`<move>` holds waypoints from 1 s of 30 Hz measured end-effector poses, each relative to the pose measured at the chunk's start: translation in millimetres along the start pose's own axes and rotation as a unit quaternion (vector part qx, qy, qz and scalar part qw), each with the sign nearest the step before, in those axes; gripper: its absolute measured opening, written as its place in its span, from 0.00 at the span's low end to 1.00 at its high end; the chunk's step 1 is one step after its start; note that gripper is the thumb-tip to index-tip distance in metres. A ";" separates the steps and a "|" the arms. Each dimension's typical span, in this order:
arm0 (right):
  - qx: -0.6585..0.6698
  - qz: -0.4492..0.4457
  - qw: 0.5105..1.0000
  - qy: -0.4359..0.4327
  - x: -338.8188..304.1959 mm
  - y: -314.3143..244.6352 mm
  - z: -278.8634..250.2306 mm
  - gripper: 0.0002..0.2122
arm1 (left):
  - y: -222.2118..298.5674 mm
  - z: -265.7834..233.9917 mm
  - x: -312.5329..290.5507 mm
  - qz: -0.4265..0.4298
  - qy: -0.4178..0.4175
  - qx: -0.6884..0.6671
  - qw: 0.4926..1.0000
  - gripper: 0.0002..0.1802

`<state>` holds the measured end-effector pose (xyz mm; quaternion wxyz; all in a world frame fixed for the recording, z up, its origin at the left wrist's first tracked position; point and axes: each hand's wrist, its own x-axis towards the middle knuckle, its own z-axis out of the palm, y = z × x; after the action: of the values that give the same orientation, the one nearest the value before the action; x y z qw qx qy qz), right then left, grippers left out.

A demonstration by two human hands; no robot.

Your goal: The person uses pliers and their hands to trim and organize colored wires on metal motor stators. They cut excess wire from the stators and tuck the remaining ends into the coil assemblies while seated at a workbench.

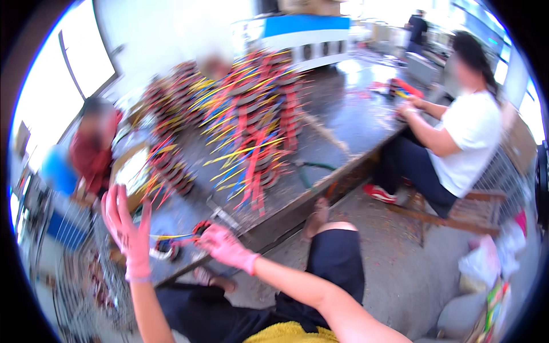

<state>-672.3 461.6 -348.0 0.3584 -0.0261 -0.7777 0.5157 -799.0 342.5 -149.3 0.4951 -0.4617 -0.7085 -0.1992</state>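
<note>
While a small red-and-black coil [201, 227] sits at the fingertips of my right hand [226, 246], my left hand [128, 231] is raised with its fingers spread.

The coil is over the near edge of the table [331, 94], its yellow, blue and red wires [176, 236] pointing toward my left palm; I can't tell whether they touch it. My right fingers bend against the coil, but blur hides whether they pinch it. Both hands wear pink gloves [137, 260]. Near the coil is a grey metal piece [226, 218]; farther off, stacks of wired coils [249, 108] stand on the table. To my right, a person in a white shirt [472, 128] sits on a wooden chair [483, 211]; to my left is another in dark red [91, 151].
</note>
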 end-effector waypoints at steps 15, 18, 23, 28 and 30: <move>0.202 0.137 0.967 -0.071 -35.3 -1.5 -30.2 0.10 | 61.8 49.8 -147.5 -0.234 -0.287 -0.459 0.808 0.09; 0.075 0.085 0.991 -0.069 -40.0 -12.4 -41.0 0.11 | 64.4 46.7 -150.0 -0.165 -0.299 -0.401 0.850 0.09; 0.055 0.097 0.992 -0.054 -47.4 -17.2 -34.8 0.13 | 69.0 49.1 -147.9 -0.171 -0.303 -0.344 0.872 0.09; -0.014 0.056 0.998 -0.032 -44.4 -15.3 -31.1 0.11 | 72.0 56.3 -146.0 -0.228 -0.296 -0.318 0.871 0.09; -0.011 0.056 0.998 -0.040 -42.1 -15.1 -31.2 0.11 | 67.8 59.6 -152.0 -0.271 -0.257 -0.383 0.845 0.07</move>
<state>-617.9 461.7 -351.4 0.2974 -0.0529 -0.7943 0.5271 -759.4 350.6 -321.4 0.0052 -0.4389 -0.7748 -0.4550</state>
